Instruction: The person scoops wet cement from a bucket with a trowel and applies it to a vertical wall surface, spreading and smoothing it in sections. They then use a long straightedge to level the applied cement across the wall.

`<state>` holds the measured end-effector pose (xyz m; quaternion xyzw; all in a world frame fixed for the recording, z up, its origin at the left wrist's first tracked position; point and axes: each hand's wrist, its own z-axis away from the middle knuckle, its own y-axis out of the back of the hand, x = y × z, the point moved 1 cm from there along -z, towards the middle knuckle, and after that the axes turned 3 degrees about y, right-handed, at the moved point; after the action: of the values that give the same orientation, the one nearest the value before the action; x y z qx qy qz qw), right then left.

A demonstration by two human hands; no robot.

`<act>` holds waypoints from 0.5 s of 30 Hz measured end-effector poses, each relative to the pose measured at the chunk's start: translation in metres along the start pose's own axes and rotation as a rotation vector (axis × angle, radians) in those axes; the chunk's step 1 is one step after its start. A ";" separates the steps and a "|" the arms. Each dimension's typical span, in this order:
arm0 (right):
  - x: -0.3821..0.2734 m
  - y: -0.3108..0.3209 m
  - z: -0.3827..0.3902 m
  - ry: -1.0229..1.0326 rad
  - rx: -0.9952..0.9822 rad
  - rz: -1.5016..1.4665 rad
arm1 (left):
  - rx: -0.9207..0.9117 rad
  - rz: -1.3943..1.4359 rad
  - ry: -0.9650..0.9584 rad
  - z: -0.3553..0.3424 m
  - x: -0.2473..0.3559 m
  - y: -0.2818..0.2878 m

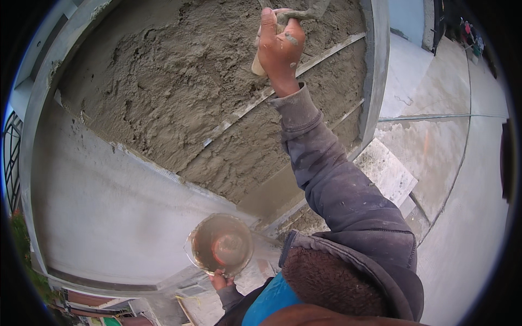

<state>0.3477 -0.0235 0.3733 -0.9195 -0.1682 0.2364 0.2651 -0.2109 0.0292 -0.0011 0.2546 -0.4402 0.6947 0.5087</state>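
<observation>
Head view, from where I stand: over the rough mortar [157,98], the right hand [281,50] wraps firmly round a trowel [258,66]; below that mortar, the left hand [220,280] grips a bucket [204,237] at its rim; the mortar looks mostly laid, I'd judge, its smoothing left to do.

I observe grey concrete paving [462,261] at right, crossed by dark joints [424,117]. I note a pale wall [406,20] at upper right, a black grille [12,157] at far left, greenery [30,263] below it, and daylight.
</observation>
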 end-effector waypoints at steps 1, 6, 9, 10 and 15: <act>0.015 -0.001 -0.011 0.112 0.060 0.162 | -0.041 -0.018 0.005 -0.005 -0.001 0.002; 0.059 0.011 0.002 -0.021 -0.299 0.883 | -0.112 -0.161 -0.011 -0.012 -0.008 -0.033; -0.036 0.062 0.173 0.207 -1.557 0.221 | -0.056 -0.097 -0.127 0.013 -0.010 -0.043; -0.061 0.088 0.212 0.016 -1.876 0.136 | -0.044 -0.064 -0.158 0.027 -0.012 -0.051; -0.026 0.146 0.380 -0.262 -2.181 0.380 | -0.126 -0.185 -0.403 0.020 -0.033 -0.109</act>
<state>0.1543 0.0032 0.0159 -0.6386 -0.1689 0.0940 -0.7449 -0.0996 0.0060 0.0209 0.3954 -0.5502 0.5512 0.4870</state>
